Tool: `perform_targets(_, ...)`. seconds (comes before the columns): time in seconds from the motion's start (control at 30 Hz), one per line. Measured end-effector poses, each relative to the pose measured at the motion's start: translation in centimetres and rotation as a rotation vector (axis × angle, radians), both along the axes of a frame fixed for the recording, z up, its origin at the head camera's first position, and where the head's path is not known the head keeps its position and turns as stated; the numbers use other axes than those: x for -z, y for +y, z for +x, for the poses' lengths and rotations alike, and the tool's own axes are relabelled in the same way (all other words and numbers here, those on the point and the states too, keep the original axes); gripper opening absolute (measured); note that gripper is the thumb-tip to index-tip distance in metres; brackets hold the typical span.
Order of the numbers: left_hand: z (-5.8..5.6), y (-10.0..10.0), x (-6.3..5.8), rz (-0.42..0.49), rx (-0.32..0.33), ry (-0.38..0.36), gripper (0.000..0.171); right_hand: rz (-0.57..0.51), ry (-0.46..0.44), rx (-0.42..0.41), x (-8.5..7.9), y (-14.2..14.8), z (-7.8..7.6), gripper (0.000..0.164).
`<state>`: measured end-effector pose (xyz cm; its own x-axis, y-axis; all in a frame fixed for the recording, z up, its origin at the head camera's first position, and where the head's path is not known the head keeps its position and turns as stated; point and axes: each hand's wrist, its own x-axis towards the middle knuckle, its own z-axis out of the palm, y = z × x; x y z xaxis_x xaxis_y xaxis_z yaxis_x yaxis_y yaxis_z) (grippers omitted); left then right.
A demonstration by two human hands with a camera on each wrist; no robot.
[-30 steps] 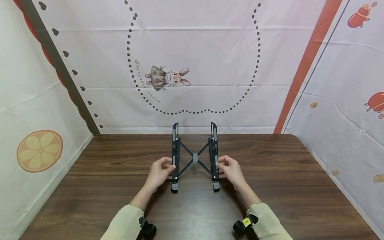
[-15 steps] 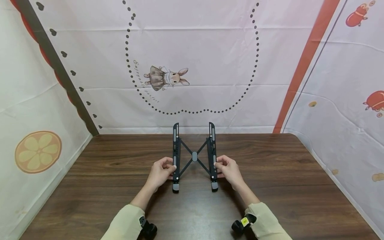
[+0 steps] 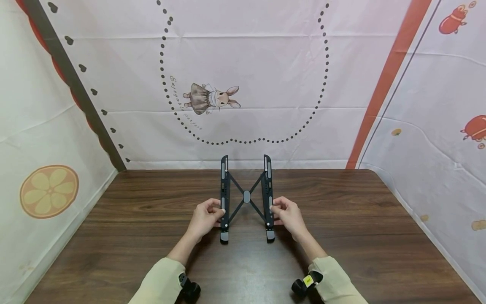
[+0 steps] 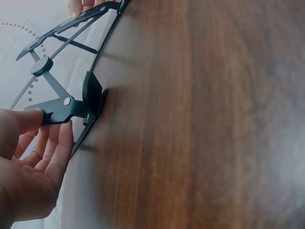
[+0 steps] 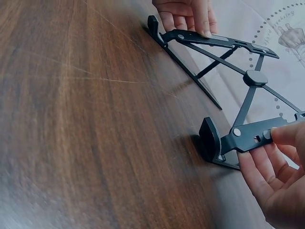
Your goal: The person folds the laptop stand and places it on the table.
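A black folding laptop stand (image 3: pixel 247 196) stands on the table, its two long side rails joined by crossed bars with a grey centre hub. My left hand (image 3: pixel 205 218) pinches the left rail near its front half, thumb on top and fingers beneath, as the left wrist view shows on the rail (image 4: pixel 62 110). On the other side my right hand (image 3: pixel 291 216) holds the right rail the same way; in the right wrist view the thumb presses the rail's top (image 5: pixel 259 135). Both upturned front lips face the person, and the rails slope up toward the back.
The dark wood table (image 3: pixel 152 190) reaches back to a white printed cloth (image 3: pixel 265 84) hung behind it and along both sides. A small black camera (image 3: pixel 190 291) sits on the left wrist, and another camera (image 3: pixel 301 287) on the right.
The two rails have drawn closer together, with both hands moving inward while still gripping them. The crossed bars now stand at a narrower angle.
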<state>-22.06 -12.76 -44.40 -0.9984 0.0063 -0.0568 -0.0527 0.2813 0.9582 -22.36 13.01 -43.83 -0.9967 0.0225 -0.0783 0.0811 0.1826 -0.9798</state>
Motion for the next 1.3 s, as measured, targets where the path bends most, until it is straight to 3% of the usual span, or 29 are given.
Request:
perform_targets(0.83, 0.2, 0.9, -0.1, -0.014, 0.007, 0.024, 0.019, 0.013, -0.013, -0.002, -0.1, -0.9, 0.2, 0.01)
perform_targets(1.07, 0.2, 1.0, -0.2, -0.018, 0.003, 0.031, 0.019, -0.013, -0.027, -0.032, -1.2, -1.5, 0.8, 0.012)
perform_targets(1.3, 0.1, 1.3, -0.2, -0.03, 0.006, 0.034, 0.018, -0.002, -0.005, -0.029, -0.1, -1.7, 0.2, 0.009)
